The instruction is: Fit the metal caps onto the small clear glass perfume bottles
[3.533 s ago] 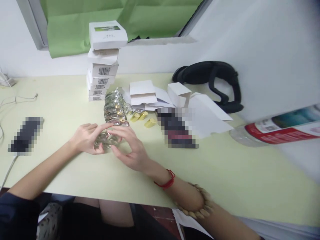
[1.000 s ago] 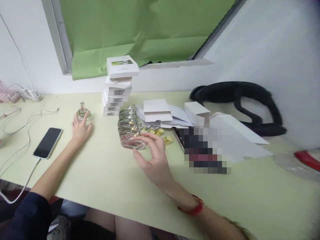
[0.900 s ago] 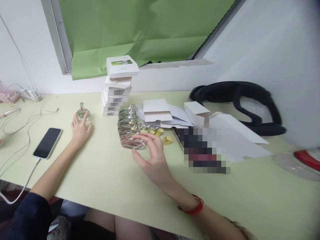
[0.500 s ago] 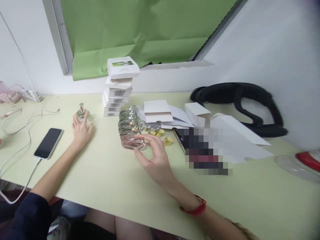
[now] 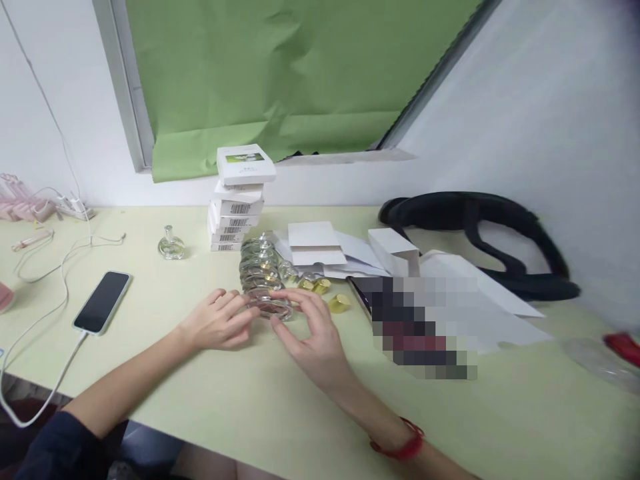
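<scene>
A row of clear glass bottles lies on the pale green table, with the nearest one, a pinkish glass bottle, between my two hands. My right hand has its thumb and forefinger at that bottle's right end, gripping it. My left hand touches the left end, fingers curled; whether they grip it is hard to see. Gold caps sit just right of the row. A single small glass bottle stands upright at the left, apart from both hands.
Behind the row is a stack of white boxes. Opened white cartons and a black strap-like object are at the right, near a pixelated item. A phone with a white cable lies at the left. The table edge is in front.
My left hand has let go of the single bottle at the left and moved right to the nearest bottle of the row. My right hand stays there. The view has tilted slightly upward.
</scene>
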`<action>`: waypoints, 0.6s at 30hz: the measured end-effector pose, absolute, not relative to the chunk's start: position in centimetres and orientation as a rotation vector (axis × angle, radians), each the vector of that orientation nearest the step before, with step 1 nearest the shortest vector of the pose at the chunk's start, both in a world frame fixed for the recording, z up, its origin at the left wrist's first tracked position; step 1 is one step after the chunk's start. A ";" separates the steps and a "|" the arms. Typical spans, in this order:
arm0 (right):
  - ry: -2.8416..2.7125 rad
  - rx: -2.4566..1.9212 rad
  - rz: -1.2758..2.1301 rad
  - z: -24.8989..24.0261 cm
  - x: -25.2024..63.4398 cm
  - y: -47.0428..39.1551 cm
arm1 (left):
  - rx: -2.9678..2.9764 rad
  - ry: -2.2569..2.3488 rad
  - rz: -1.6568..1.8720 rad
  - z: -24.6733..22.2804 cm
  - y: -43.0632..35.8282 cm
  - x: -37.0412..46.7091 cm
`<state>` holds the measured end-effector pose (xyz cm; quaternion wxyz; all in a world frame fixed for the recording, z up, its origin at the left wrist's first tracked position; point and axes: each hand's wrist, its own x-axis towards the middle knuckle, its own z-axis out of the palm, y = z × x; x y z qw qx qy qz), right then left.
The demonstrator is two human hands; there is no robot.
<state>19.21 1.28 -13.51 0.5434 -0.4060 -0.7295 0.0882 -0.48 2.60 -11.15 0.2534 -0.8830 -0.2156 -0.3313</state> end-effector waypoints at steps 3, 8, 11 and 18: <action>-1.731 -0.948 0.197 -13.5 19.1 1.4 | -2.440 -0.638 -0.963 -11.3 2.7 -0.3; -1.718 -0.938 0.205 -13.4 19.0 1.6 | -2.468 -0.676 -1.006 -11.5 2.9 -0.6; -1.718 -0.941 0.204 -13.5 19.0 1.6 | -2.495 -0.663 -0.992 -11.7 3.0 -0.6; -1.668 -1.031 0.258 -14.2 18.7 1.3 | -2.541 -0.658 -0.953 -11.8 2.9 -0.5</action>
